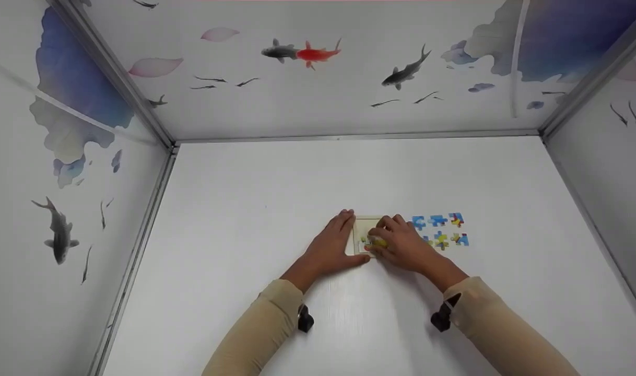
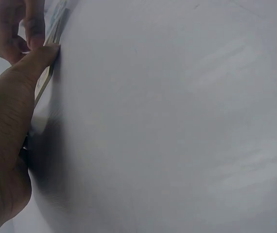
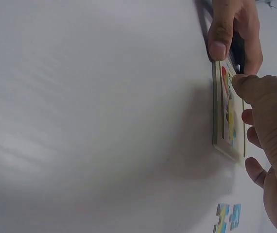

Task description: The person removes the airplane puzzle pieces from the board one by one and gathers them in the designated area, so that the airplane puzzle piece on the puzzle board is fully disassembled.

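A shallow puzzle tray (image 1: 366,223) with a pale rim lies flat on the white table. Along its left side rest the straight fingers of my left hand (image 1: 331,245), with the thumb stretched along the near edge. My right hand (image 1: 404,245) is over the tray, fingers curled, thumb and fingertips pinching at a yellow jigsaw piece (image 1: 380,242) that they largely cover. Coloured pieces (image 3: 229,119) lie along the near side inside the tray in the right wrist view. Its far part shows bare backing.
Several loose jigsaw pieces (image 1: 441,240) lie in two rows right of the tray, some partly behind the right hand. White panels with painted fish (image 1: 318,54) enclose the table (image 1: 245,183) at the back and both sides. Dark wrist cameras (image 1: 305,319) hang at the sleeves.
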Tool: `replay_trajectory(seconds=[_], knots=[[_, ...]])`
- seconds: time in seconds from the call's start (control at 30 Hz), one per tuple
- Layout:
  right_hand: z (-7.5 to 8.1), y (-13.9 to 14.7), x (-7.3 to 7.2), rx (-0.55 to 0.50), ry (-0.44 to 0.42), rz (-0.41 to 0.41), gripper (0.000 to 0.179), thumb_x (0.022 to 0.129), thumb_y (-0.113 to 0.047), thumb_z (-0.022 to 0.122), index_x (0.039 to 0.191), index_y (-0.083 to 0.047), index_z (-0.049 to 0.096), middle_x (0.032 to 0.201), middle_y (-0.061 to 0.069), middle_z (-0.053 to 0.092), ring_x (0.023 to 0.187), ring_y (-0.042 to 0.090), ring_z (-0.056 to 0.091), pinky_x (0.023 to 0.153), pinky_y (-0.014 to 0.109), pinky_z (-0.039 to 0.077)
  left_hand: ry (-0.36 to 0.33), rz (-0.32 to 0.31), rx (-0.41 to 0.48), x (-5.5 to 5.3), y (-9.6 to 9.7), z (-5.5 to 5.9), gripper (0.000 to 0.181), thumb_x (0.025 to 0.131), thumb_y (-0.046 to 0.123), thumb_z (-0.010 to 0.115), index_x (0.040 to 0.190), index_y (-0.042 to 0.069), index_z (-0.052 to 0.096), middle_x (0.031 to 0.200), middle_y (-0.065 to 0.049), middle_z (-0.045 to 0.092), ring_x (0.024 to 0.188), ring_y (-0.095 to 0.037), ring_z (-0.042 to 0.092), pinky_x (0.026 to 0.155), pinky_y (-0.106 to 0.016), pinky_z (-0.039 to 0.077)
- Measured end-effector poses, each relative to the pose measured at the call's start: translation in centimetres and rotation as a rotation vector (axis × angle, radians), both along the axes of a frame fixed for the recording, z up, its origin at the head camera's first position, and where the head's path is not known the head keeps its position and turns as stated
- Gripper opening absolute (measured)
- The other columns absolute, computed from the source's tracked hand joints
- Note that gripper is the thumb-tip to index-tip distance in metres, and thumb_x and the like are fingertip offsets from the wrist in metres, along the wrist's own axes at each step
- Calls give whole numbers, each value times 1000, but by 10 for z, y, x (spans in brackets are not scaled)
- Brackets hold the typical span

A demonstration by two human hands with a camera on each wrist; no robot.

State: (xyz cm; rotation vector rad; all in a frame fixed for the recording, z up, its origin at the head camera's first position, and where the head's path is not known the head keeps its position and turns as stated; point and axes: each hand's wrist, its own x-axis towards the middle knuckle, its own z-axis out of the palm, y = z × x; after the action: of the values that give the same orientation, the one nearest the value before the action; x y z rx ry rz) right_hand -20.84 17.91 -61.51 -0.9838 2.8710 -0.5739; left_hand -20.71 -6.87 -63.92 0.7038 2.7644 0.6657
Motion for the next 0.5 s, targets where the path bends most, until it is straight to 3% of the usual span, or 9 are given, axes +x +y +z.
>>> replay_trajectory(seconds=[0.13,0.5], knots=[[-2,-9,1,-9,-9,4,30,107,-34,75,132,-17,77,125,7,63,113,27,54,87,51,44,2,5,13,1,-1,0,109,101,73,64,177,8,22,186,-6,19,175,-24,16,137,-42,31],[-4,-17,0,-4,43,33,26,103,-21,81,129,-19,78,122,7,62,111,29,52,87,52,41,0,5,23,0,0,-3,109,101,70,65,177,7,20,187,-6,18,175,-24,16,138,-41,30]])
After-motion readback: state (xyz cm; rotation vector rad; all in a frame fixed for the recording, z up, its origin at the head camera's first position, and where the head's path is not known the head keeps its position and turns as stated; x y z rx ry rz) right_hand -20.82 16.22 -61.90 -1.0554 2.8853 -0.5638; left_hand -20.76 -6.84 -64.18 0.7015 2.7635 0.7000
